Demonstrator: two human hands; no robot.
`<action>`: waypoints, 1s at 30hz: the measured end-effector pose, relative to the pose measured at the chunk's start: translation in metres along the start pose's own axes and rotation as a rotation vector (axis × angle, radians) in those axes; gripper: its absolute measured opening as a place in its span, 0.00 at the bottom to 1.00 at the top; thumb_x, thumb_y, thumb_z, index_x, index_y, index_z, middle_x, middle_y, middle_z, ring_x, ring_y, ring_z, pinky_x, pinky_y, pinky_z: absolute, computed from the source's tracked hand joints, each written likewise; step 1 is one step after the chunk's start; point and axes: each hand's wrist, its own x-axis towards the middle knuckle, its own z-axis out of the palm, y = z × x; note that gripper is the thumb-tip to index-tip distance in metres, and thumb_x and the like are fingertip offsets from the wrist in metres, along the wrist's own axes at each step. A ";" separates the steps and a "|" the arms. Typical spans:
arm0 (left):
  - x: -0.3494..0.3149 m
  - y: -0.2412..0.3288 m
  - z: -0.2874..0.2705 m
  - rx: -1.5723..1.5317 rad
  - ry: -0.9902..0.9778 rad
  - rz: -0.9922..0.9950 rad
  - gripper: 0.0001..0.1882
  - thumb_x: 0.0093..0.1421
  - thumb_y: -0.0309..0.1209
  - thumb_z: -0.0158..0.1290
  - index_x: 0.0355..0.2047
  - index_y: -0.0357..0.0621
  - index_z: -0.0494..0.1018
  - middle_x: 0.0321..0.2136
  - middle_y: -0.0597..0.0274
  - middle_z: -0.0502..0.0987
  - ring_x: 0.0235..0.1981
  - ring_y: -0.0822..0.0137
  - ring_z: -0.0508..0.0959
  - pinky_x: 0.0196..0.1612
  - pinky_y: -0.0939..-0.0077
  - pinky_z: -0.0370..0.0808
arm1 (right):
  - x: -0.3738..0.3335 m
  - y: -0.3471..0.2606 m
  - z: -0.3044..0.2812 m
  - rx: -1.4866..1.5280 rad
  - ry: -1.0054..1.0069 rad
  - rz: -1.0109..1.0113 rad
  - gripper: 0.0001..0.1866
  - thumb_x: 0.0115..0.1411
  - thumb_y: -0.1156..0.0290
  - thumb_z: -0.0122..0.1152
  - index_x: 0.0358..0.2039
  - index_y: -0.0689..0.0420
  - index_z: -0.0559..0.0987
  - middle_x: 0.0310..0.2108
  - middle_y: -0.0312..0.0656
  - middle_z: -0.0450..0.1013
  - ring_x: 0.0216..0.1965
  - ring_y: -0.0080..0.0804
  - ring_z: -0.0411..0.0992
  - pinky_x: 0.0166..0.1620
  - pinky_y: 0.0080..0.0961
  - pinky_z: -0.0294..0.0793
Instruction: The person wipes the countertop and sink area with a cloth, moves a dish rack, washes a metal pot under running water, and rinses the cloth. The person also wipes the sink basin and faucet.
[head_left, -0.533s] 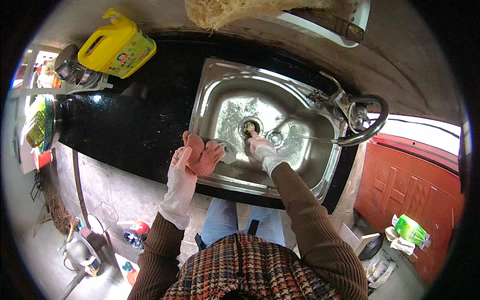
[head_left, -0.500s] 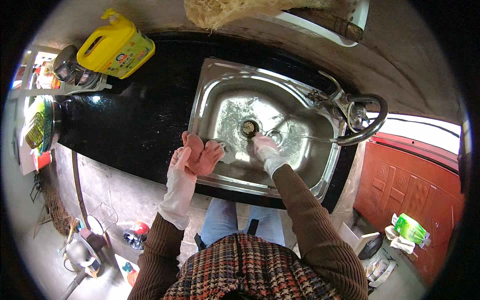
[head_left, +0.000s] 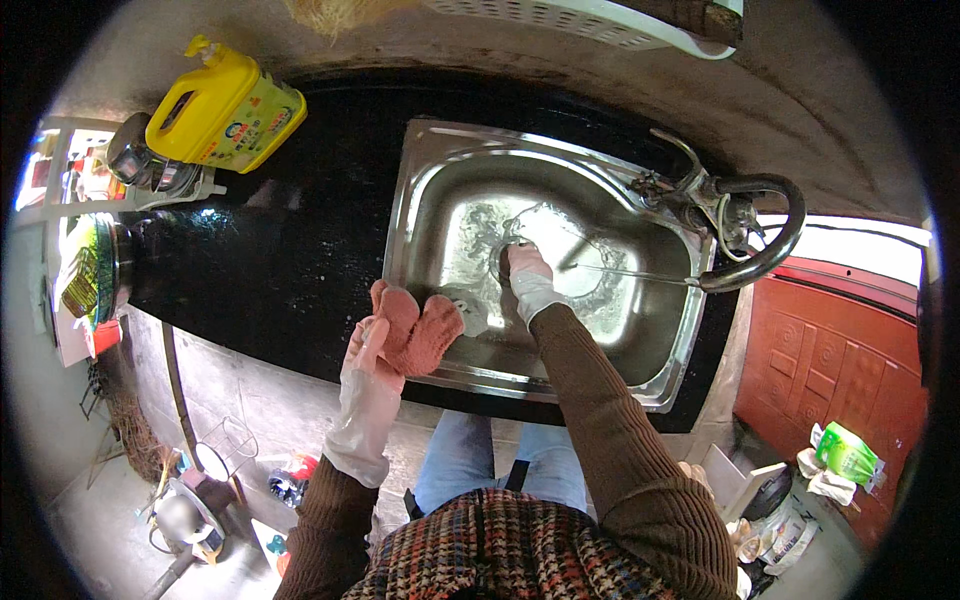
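Note:
My left hand (head_left: 372, 345), in a translucent glove, is closed around a folded pink cloth (head_left: 425, 335) over the sink's near left rim. The steel sink (head_left: 395, 225) is set into a black counter. My right hand (head_left: 528, 272), also gloved, reaches down to the drain (head_left: 503, 262) with its fingers drawn together. Those fingertips are hidden at the drain, so what they grip there does not show. From the curved faucet (head_left: 760, 262) on the right, a thin stream of water (head_left: 630, 272) falls into the basin beside that hand. A small pale see-through thing (head_left: 478, 315) lies by the cloth.
A yellow jug with a pump top (head_left: 225, 115) stands at the counter's far left, beside steel bowls (head_left: 150, 155). A white perforated rack (head_left: 590, 20) hangs over the back. To the right is a red door (head_left: 830, 350); a green package (head_left: 848, 452) lies near it.
My right hand has moved over the drain, which showed uncovered beside it before. More rippling water shows in the basin. The left hand still holds the cloth; the whole view has shifted slightly.

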 end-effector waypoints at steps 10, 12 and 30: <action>-0.018 0.005 -0.002 0.226 -0.184 0.186 0.12 0.68 0.29 0.61 0.49 0.49 0.72 0.46 0.69 0.77 0.52 0.70 0.77 0.60 0.64 0.77 | -0.031 -0.015 -0.027 0.101 0.107 -0.155 0.26 0.62 0.59 0.69 0.57 0.58 0.81 0.55 0.52 0.78 0.56 0.45 0.79 0.54 0.43 0.80; -0.019 0.007 0.006 0.061 -0.283 0.111 0.11 0.68 0.28 0.60 0.49 0.50 0.72 0.46 0.69 0.77 0.52 0.70 0.77 0.59 0.60 0.77 | -0.073 -0.022 -0.044 0.607 0.102 -0.326 0.27 0.68 0.54 0.64 0.60 0.58 0.78 0.59 0.50 0.76 0.59 0.43 0.76 0.58 0.39 0.77; -0.054 0.009 0.059 1.185 -0.024 0.620 0.56 0.55 0.29 0.71 0.77 0.39 0.47 0.62 0.47 0.73 0.62 0.58 0.74 0.62 0.68 0.74 | -0.253 -0.034 -0.251 1.519 -0.501 -0.945 0.29 0.58 0.86 0.54 0.63 0.62 0.72 0.56 0.44 0.76 0.55 0.33 0.78 0.62 0.32 0.76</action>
